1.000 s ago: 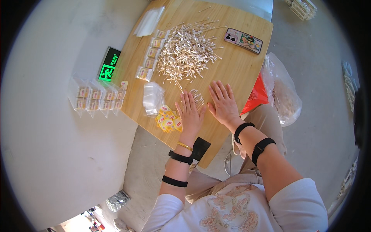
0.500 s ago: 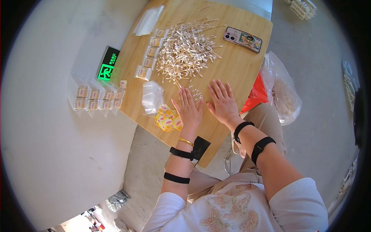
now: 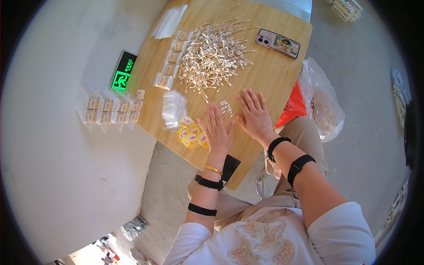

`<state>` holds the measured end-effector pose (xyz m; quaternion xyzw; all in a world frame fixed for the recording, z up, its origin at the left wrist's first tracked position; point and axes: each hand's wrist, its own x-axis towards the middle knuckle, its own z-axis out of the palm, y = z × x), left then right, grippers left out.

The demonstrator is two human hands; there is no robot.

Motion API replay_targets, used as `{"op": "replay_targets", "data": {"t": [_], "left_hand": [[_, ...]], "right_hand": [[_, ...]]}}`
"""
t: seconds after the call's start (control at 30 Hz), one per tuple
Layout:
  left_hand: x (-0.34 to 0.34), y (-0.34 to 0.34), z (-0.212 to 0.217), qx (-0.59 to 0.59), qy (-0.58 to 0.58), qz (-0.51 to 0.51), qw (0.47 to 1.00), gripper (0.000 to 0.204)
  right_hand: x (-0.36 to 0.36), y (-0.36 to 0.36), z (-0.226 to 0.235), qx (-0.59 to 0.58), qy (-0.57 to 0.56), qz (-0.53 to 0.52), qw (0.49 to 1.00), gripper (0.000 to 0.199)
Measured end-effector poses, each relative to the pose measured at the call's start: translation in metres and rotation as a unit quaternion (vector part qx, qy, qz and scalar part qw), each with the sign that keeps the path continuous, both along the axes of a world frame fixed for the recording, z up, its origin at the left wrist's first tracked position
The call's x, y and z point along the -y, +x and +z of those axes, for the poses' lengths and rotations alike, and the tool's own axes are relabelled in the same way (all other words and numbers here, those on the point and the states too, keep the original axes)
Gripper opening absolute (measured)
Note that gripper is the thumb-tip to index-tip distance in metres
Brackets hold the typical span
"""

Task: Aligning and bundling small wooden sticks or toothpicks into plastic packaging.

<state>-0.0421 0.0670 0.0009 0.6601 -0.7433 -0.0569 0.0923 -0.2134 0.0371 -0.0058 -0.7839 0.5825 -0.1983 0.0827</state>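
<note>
Here, printed cards [image 3: 189, 135]; left hand [image 3: 218, 132] alongside

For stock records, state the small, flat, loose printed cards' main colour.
The loose cards are mainly yellow, clearest in the head view.

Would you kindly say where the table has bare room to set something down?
Bare wood lies between the phone, swab pile and right hand, and between it and left hand below the small swab bundle. The left side is crowded: packets, clear bags, yellow cards.
</note>
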Motion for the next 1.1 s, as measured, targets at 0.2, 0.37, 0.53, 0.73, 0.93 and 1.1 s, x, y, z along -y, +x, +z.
{"op": "replay_targets", "data": {"t": [0.2, 0.37, 0.53, 0.73, 0.93, 1.1], "left_hand": [[-0.026, 0.006, 0.002, -0.056, -0.041, 0.077, 0.995, 0.081], [-0.043, 0.003, 0.003, 0.0, -0.002, 0.096, 0.995, 0.077], [-0.052, -0.014, 0.004, -0.066, -0.017, 0.069, 0.995, 0.073], [-0.046, -0.021, -0.01, -0.136, -0.097, 0.059, 0.984, 0.066], [-0.04, -0.032, -0.011, -0.095, -0.077, 0.086, 0.989, 0.067], [-0.04, -0.03, -0.013, -0.08, -0.082, 0.085, 0.99, 0.067]], "right_hand": [[0.0, 0.0, 0.001, -0.003, 0.001, 0.001, 1.0, 0.065], [0.0, 0.0, 0.002, 0.002, 0.0, 0.0, 1.0, 0.065], [-0.001, -0.004, 0.0, 0.003, -0.005, 0.002, 1.0, 0.065], [0.0, 0.004, 0.005, 0.015, 0.009, 0.005, 1.0, 0.066], [0.002, -0.002, 0.003, -0.005, 0.014, 0.006, 1.0, 0.068], [0.002, 0.0, 0.002, -0.014, 0.014, 0.013, 1.0, 0.067]]}}
